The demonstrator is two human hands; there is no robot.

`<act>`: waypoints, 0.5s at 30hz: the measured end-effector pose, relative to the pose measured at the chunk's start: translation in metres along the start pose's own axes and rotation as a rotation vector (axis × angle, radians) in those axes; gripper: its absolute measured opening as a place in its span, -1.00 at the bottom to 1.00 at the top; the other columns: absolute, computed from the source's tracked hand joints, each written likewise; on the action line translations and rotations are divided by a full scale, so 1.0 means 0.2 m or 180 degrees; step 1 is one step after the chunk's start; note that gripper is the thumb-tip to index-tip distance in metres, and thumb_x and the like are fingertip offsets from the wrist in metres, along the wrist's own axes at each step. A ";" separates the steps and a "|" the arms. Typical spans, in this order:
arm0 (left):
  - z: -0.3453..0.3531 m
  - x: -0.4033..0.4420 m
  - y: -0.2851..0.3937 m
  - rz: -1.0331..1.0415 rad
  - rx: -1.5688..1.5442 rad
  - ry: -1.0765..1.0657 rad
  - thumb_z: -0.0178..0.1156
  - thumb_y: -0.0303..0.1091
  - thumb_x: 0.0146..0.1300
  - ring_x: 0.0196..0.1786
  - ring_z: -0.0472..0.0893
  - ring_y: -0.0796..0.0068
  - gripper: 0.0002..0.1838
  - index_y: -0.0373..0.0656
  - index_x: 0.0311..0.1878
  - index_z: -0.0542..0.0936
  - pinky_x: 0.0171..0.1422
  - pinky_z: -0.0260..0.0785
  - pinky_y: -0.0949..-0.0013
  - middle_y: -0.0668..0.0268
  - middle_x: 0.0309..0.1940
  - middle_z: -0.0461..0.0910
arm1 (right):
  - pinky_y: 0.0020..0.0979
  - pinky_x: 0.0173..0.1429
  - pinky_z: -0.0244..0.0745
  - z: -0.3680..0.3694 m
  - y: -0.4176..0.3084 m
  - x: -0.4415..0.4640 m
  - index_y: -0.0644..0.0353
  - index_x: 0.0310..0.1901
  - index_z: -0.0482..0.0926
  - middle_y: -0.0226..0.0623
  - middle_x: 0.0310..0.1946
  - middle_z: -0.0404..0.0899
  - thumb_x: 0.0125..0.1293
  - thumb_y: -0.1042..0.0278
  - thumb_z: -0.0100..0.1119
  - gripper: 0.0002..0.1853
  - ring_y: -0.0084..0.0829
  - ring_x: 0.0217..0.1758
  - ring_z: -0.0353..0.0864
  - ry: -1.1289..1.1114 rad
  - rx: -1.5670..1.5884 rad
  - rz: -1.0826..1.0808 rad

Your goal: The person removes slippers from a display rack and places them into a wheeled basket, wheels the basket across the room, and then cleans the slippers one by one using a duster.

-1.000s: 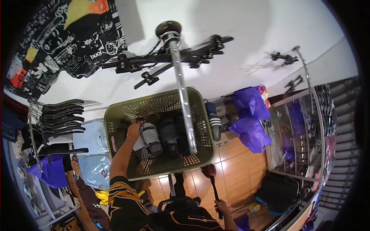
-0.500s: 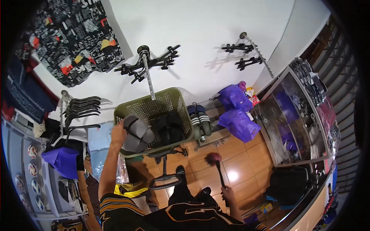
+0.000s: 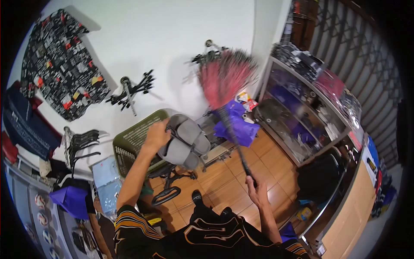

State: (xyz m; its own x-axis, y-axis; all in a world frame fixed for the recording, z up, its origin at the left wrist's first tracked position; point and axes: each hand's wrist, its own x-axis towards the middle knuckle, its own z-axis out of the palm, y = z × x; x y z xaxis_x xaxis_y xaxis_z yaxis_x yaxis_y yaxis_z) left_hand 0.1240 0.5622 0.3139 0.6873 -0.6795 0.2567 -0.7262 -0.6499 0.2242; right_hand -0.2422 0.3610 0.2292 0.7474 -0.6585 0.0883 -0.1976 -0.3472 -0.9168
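A pair of grey slippers (image 3: 184, 142) hangs from my left hand (image 3: 158, 136), whose fingers are closed on them at the right side of the olive-green basket (image 3: 129, 138). My right hand (image 3: 257, 190) grips the black handle of a duster (image 3: 225, 80). Its red and dark bristles are raised, blurred by motion, in front of the wall and beside a purple plastic bag (image 3: 241, 125). The slippers cover part of the basket's right end, and its inside is mostly hidden.
Black hangers (image 3: 84, 142) and wall hooks (image 3: 129, 89) are at the left. A glass display case (image 3: 302, 108) stands at the right, with a black chair (image 3: 319, 177) below it. A black-handled frame (image 3: 166, 195) stands over the tiled floor (image 3: 224, 181).
My left hand has lifted the grey slippers out of the basket and moved them right. My right hand has raised the duster from near the floor. The view has shifted.
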 end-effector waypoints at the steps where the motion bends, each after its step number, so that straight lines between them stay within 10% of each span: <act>1: 0.02 0.04 0.12 0.0006 0.0042 -0.0152 0.23 -0.40 0.06 -0.12 0.61 -0.15 -0.49 -0.21 0.15 0.53 0.04 0.47 -0.01 -0.15 -0.22 0.62 | -0.30 -0.26 0.48 -0.06 -0.05 -0.02 0.20 0.12 0.55 0.01 -0.40 0.64 0.38 0.32 0.05 -0.67 -0.16 -0.39 0.66 -0.0147 -0.0265 -0.0219; 5: 0.22 0.16 0.35 0.0266 -0.0142 -0.0443 0.23 -0.43 0.06 -0.05 0.59 -0.17 -0.47 -0.15 0.19 0.52 0.15 0.43 -0.01 -0.13 -0.15 0.62 | -0.25 -0.17 0.52 -0.30 0.11 -0.18 0.14 0.09 0.58 0.13 -0.42 0.60 0.33 0.29 0.12 -0.68 0.09 -0.29 0.63 0.0089 -0.1136 0.0534; 15: 0.41 0.32 0.69 0.0346 -0.0565 -0.0608 0.23 -0.41 0.10 0.02 0.58 -0.15 -0.49 -0.20 0.19 0.51 0.22 0.40 0.04 -0.15 -0.09 0.61 | -0.47 -0.44 0.28 -0.42 0.21 -0.42 0.29 0.07 0.56 -0.44 -0.63 0.36 0.44 0.29 0.01 -0.69 -0.61 -0.51 0.35 0.1406 0.0441 0.0661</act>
State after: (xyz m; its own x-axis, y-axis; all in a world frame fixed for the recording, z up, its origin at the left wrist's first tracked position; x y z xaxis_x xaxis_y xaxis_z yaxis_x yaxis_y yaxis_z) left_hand 0.0692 0.4006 0.2836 0.5832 -0.8048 0.1103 -0.7755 -0.5111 0.3706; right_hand -0.3664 0.3468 0.2165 0.3555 -0.9343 0.0276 -0.2052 -0.1068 -0.9729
